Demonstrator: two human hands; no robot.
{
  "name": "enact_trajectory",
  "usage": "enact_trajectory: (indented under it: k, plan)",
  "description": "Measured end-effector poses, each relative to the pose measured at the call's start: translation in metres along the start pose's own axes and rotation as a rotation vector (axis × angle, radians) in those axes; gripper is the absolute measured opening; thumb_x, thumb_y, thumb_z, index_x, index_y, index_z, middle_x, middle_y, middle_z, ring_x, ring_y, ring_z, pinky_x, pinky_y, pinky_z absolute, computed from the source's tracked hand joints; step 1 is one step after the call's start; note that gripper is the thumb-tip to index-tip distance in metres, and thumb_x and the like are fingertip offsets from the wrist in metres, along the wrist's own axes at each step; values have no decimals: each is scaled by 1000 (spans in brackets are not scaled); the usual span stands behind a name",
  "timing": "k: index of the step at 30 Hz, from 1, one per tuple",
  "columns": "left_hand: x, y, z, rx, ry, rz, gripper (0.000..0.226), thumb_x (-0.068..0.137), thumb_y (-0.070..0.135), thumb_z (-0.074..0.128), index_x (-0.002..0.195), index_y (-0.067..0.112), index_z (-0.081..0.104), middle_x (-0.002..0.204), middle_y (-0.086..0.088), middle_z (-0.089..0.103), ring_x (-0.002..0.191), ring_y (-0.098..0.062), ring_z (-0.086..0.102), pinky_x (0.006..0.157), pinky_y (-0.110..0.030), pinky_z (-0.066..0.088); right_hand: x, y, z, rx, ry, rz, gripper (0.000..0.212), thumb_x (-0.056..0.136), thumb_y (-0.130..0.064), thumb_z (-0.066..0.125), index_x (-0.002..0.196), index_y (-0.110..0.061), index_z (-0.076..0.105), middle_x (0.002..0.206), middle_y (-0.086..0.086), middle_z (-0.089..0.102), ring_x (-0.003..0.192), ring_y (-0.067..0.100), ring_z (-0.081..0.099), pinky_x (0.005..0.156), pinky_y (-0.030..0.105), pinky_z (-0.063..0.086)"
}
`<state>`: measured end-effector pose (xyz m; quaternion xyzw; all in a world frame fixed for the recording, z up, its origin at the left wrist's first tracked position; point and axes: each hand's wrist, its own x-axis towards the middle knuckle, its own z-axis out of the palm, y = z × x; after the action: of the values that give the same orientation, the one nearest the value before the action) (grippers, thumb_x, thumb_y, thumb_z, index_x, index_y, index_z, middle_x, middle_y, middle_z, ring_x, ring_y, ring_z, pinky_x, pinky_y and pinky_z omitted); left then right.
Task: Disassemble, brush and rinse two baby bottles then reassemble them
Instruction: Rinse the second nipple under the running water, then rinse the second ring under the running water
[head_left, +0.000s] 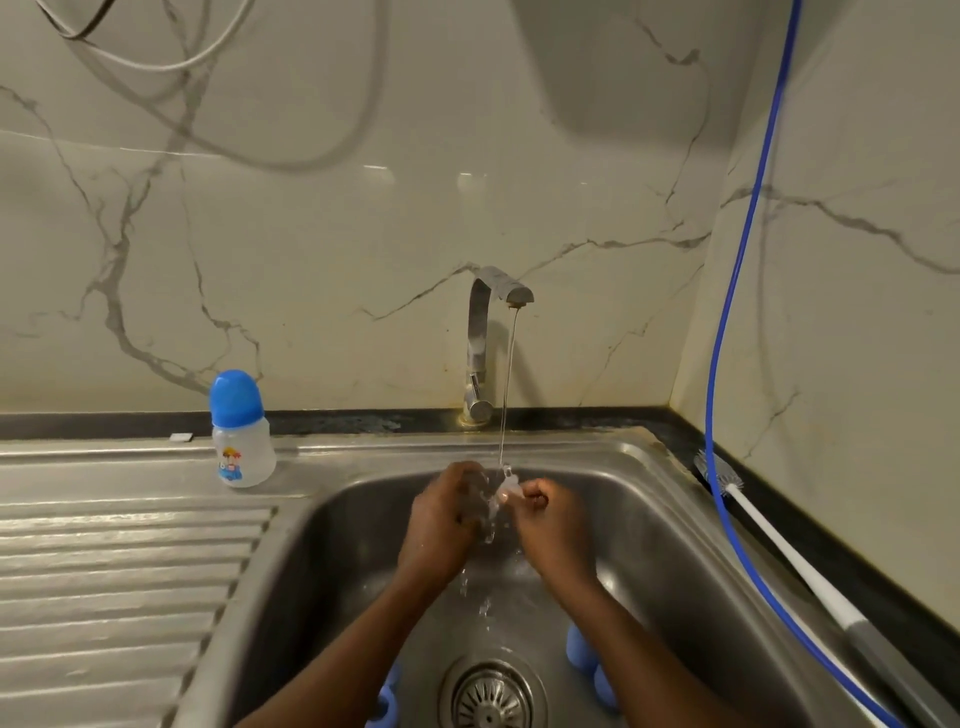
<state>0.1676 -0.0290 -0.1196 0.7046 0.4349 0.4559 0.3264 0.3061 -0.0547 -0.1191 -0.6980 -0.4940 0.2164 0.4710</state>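
Currently: right hand (548, 514) pinches a clear teat (506, 487) under the tap stream (507, 395); left hand (441, 517), just left, curls round a clear piece (480, 506); capped bottle (241, 431) far left.

The sink (649, 519) and its ribbed draining board (130, 571) are brushed metal, dull grey and wet. The tap (480, 332) is shinier metal. The wall (311, 234) looks like glossy veined marble. The bottle (244, 457) is cloudy plastic with a smooth blue cap (235, 397).

Capped bottle (241, 431) upright, clear piece (506, 486) held
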Motion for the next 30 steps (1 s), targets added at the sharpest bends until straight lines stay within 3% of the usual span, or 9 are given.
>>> enact_trajectory:
  k: [3,5,7,10,14,17,21,26,30]
  plan:
    - [7,-6,-16,56,210,-24,46,90,-1,59,126,27,50,108,6,60,97,-11,63,82,-32,57,-7,16,3,-527,-362,117,30,73,-32,83,86,-7,73,85,10,74,84,23,72,64,25,51]
    - [10,-6,-25,64,298,7,43,90,1,60,126,23,50,108,3,59,94,-16,63,81,-39,57,-8,11,4,-575,-369,83,37,64,-25,88,90,-4,72,91,15,74,88,27,72,70,31,55]
    - [7,-4,-31,73,315,19,42,93,3,58,128,23,49,113,2,59,89,-13,63,78,-37,58,-14,3,10,-623,-384,-7,34,62,-22,89,86,-4,72,84,14,73,80,24,72,74,33,58]
    - [4,-6,-34,113,328,37,41,94,3,56,126,26,50,110,5,58,83,-9,62,81,-37,58,-39,1,26,-779,-731,-3,25,68,-19,87,84,-5,74,75,10,73,65,16,71,73,32,61]
    - [4,-10,-31,143,288,59,39,94,4,56,123,29,50,110,6,58,91,-14,63,87,-43,57,-67,-17,47,-800,-972,-49,28,76,-19,81,99,-5,72,77,5,73,61,12,65,72,27,58]
    - [3,-11,-29,161,259,80,38,94,6,56,124,29,50,111,5,58,92,-17,64,88,-45,56,-84,-25,57,-780,-1085,-95,32,79,-18,78,108,-7,69,91,8,73,73,14,66,83,29,57]
    - [3,-14,-29,175,244,84,38,94,5,57,125,27,50,111,4,58,90,-16,64,88,-43,57,-93,-18,64,-772,-1098,-210,35,75,-13,78,108,-8,70,105,10,70,81,16,64,70,26,52]
    - [4,-15,-27,190,228,103,39,95,6,57,127,26,49,111,6,56,91,-14,64,90,-42,56,-99,-14,71,-829,-1144,-330,40,78,-16,77,116,-9,65,112,13,65,101,27,63,85,38,53]
    - [4,-16,-27,194,225,104,40,94,6,58,128,27,49,112,7,55,91,-13,64,91,-43,56,-84,-16,60,-914,-1158,-192,40,78,-18,76,117,-13,66,115,10,67,97,23,67,86,36,56]
